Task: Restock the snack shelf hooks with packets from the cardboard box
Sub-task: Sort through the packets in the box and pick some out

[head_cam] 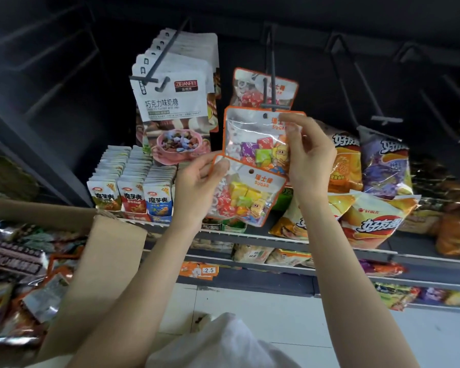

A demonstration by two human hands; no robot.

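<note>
We hold two orange-edged sugar candy packets, one in each hand. The upper packet sits just below the tip of the centre hook, at about six o'clock from it, its punched hole close under the cross-bar. Our right hand pinches its top right corner between thumb and fingertips. The lower packet hangs at seven o'clock from the first, overlapping its bottom edge; our left hand pinches its top left corner.

These packets look light and floppy, with slick clear film and loose wrapped sweets settling low, so we judge the stiffer sealed header beside the hole is the place to grip when threading.

One matching packet already hangs on the hook. At nine o'clock, chocolate milk candy bags fill the neighbouring hook. The cardboard box stands at seven o'clock, seemingly holding more packets, though that corner is blurred.
</note>
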